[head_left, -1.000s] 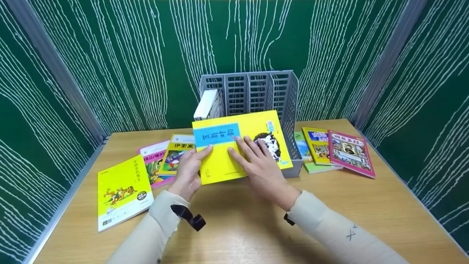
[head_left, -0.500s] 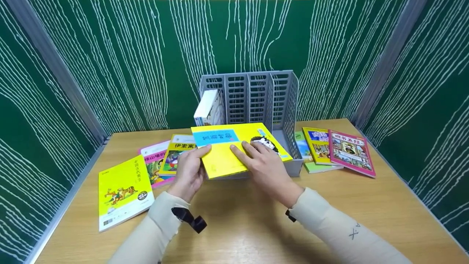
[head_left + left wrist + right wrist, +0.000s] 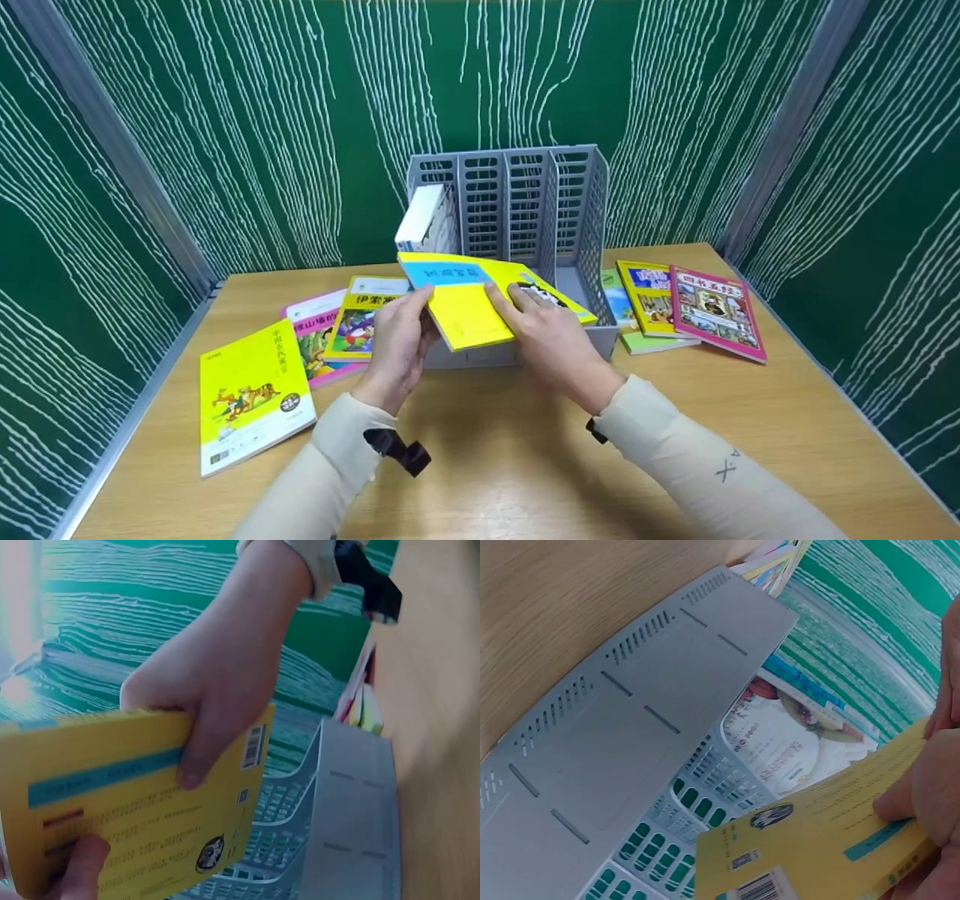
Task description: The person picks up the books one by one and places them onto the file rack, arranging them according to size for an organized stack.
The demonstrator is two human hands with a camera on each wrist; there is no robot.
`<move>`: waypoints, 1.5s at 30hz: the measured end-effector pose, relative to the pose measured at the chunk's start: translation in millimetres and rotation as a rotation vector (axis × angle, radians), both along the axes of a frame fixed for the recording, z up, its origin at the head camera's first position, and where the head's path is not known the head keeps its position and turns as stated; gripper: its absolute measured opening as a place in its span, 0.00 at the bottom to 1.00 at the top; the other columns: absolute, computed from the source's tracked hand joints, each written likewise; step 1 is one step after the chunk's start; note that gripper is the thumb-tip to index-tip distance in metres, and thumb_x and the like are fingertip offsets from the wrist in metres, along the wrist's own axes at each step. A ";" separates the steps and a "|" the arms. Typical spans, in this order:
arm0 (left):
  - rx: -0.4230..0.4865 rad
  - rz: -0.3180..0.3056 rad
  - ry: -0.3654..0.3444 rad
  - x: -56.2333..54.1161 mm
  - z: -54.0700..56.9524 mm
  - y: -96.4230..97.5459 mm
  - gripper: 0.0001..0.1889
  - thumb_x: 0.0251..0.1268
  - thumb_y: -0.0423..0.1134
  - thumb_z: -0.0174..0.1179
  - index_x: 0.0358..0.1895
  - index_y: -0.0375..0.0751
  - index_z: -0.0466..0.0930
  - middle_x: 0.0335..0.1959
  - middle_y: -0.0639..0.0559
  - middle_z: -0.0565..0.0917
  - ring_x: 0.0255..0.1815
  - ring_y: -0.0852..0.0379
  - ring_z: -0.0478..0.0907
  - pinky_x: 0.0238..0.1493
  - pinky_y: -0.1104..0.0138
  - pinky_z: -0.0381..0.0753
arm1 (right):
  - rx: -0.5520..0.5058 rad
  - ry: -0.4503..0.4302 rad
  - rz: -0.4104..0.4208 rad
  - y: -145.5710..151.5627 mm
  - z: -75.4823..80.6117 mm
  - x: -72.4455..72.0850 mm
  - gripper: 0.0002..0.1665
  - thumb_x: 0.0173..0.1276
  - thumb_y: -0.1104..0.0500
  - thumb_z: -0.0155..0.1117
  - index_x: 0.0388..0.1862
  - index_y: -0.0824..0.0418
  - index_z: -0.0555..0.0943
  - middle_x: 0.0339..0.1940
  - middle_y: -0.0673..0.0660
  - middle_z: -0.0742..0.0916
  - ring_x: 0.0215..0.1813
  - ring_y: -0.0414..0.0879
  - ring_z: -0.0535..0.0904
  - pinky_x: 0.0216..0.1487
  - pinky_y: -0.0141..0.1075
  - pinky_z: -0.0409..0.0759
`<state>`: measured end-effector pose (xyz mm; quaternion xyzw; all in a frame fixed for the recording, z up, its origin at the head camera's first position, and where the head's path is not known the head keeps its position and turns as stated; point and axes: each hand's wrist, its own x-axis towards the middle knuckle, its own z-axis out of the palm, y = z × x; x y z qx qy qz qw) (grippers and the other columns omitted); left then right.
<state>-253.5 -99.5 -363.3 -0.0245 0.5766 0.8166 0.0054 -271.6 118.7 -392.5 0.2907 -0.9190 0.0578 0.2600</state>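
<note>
A yellow book (image 3: 472, 315) with a blue title panel is held tilted in front of a grey file rack (image 3: 581, 289), overlapping its front in the head view. My left hand (image 3: 397, 345) grips the book's left edge, thumb on the cover. At the right side my right hand (image 3: 551, 337) grips it with fingers spread over the cover and thumb underneath. The back cover (image 3: 150, 817), with a barcode and small text, shows in the left wrist view. White-edged books (image 3: 429, 217) stand in the rack's leftmost compartment.
On the left lie a yellow book with tigers (image 3: 255, 397), a pink book (image 3: 319, 330) and another yellow one (image 3: 364, 322). To the right, a pink-red book (image 3: 720, 311) overlaps a yellow book (image 3: 649, 296) and a green one (image 3: 660, 343). Green walls surround the wooden table (image 3: 480, 480).
The yellow book has tipped from facing up toward me to a flatter, turned angle, its near edge swinging right. Both hands keep hold of it and have shifted slightly right.
</note>
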 end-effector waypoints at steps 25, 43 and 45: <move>-0.967 -0.093 0.350 -56.8 -71.4 -16.1 0.20 0.84 0.41 0.60 0.69 0.33 0.81 0.67 0.37 0.85 0.70 0.42 0.83 0.73 0.49 0.82 | -1.027 -0.120 0.172 -13.7 10.0 -41.8 0.17 0.84 0.69 0.56 0.67 0.72 0.77 0.63 0.71 0.89 0.64 0.67 0.88 0.63 0.59 0.88; -1.481 -0.151 0.518 -75.2 -97.5 -13.7 0.14 0.85 0.40 0.59 0.57 0.35 0.89 0.51 0.41 0.93 0.50 0.44 0.91 0.60 0.51 0.91 | -1.294 -0.307 -0.007 -39.3 -26.1 -61.6 0.20 0.88 0.58 0.55 0.71 0.64 0.71 0.65 0.67 0.87 0.64 0.65 0.88 0.62 0.61 0.89; -1.485 -0.134 0.546 -76.8 -98.7 -14.1 0.12 0.84 0.38 0.60 0.55 0.36 0.90 0.49 0.42 0.94 0.48 0.45 0.92 0.57 0.52 0.92 | -1.273 -0.295 -0.018 -42.5 -31.0 -62.6 0.20 0.87 0.59 0.55 0.71 0.64 0.72 0.65 0.67 0.87 0.64 0.65 0.88 0.62 0.60 0.89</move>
